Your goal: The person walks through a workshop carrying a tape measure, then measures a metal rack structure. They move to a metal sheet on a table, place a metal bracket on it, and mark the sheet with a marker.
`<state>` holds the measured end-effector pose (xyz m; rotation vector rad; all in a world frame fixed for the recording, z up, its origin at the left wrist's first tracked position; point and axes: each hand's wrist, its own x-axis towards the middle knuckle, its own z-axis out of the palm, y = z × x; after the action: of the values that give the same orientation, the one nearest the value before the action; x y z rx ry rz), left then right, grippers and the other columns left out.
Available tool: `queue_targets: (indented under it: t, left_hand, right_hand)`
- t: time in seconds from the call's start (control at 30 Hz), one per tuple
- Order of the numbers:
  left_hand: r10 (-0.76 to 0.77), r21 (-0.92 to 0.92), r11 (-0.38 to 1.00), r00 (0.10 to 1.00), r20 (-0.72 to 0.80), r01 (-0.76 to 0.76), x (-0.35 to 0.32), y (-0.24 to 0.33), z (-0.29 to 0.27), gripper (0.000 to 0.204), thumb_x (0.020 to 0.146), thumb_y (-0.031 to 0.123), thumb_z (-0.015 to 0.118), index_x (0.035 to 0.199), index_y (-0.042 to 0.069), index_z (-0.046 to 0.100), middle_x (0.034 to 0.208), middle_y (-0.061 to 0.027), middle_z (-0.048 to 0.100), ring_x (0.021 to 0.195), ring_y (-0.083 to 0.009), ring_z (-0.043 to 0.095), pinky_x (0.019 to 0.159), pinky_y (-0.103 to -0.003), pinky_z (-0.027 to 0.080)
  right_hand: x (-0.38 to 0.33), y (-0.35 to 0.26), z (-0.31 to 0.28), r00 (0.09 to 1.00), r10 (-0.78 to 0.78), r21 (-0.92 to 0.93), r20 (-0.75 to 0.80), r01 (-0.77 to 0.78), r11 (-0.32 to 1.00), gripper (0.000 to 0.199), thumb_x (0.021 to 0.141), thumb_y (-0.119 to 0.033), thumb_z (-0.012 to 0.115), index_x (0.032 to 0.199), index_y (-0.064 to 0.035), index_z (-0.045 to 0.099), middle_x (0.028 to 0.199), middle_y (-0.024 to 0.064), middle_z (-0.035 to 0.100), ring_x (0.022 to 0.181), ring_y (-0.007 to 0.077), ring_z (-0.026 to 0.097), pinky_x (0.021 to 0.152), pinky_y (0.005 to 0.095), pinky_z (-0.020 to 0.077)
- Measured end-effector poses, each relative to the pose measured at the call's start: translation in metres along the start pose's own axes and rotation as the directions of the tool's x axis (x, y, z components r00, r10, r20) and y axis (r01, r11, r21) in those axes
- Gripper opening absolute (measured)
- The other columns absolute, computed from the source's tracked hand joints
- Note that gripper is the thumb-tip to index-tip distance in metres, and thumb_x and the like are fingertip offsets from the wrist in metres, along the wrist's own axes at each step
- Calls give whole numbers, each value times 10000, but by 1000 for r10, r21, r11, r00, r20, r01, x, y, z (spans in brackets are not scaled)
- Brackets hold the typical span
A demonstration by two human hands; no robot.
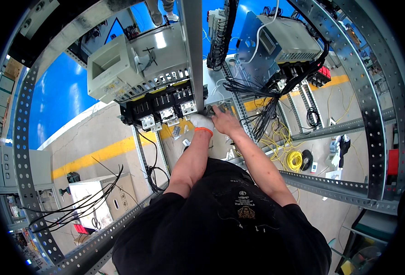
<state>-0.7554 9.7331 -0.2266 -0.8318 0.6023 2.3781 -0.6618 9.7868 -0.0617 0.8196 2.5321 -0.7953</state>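
Observation:
My left hand, in a white glove with an orange cuff, reaches in at the foot of the upright metal post. Its fingers are hidden from me. Close beside it on the right is my bare right hand, its fingers bent around something small that I cannot make out. Just left of the gloved hand, a black breaker unit with silver terminal plates is mounted in the frame. To the right of my bare hand hangs a thick bundle of black cables.
Perforated steel rails surround me. A beige device housing is at upper left, a grey electrical unit at upper right. On the floor lie a yellow cable coil and a white box. Loose black wires stick out at lower left.

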Motion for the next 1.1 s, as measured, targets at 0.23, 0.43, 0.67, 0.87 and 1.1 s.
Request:
queue_targets:
  t: [0.23, 0.43, 0.67, 0.87, 1.1]
  left_hand:
    - [-28, -131, 991, 995, -101, 15, -27, 3, 32, 485, 920, 443, 416, 1197, 108, 631, 1219, -122, 613, 1030, -292, 574, 959, -442, 468]
    - [-8, -20, 1000, 986, -166, 5, -35, 9, 34, 428, 935, 394, 389, 1151, 116, 632, 1179, -75, 624, 1035, -240, 573, 934, -387, 465]
    - [-48, -266, 964, 977, -206, -9, -44, 11, 48, 408, 952, 378, 383, 1164, 118, 617, 1169, -65, 625, 1013, -190, 570, 906, -360, 478]
    - [-101, -277, 961, 954, -282, 20, -43, 13, 49, 337, 962, 280, 373, 1090, 165, 662, 1054, -24, 674, 834, -191, 635, 754, -321, 537]
    - [-80, -267, 964, 959, -272, 5, -44, 9, 43, 402, 976, 346, 359, 1171, 117, 626, 1075, -32, 621, 958, -185, 563, 836, -364, 512]
  right_hand:
    - [8, 18, 4, 998, 56, 35, -15, -56, 998, 661, 965, -416, 461, 1541, -146, 281, 1415, 290, 467, 1275, 464, 499, 1068, 489, 415]
    - [-1, 49, 0, 999, -19, 226, -51, 30, 974, 646, 890, -428, 604, 1389, -34, 490, 1266, 268, 607, 1203, 399, 570, 1017, 421, 444]
    - [-28, 100, 1, 997, -19, 350, -76, 45, 936, 522, 837, -314, 625, 1289, -54, 600, 1119, 184, 685, 1045, 299, 645, 928, 354, 480]
    - [-30, 121, 7, 993, 111, 318, -43, -92, 944, 386, 846, -286, 599, 1177, -100, 671, 995, 170, 709, 961, 307, 670, 857, 387, 498]
    - [-33, 103, 10, 958, 140, 309, -249, -59, 949, 283, 833, -267, 612, 1006, -74, 727, 929, 192, 709, 903, 364, 672, 811, 387, 518]
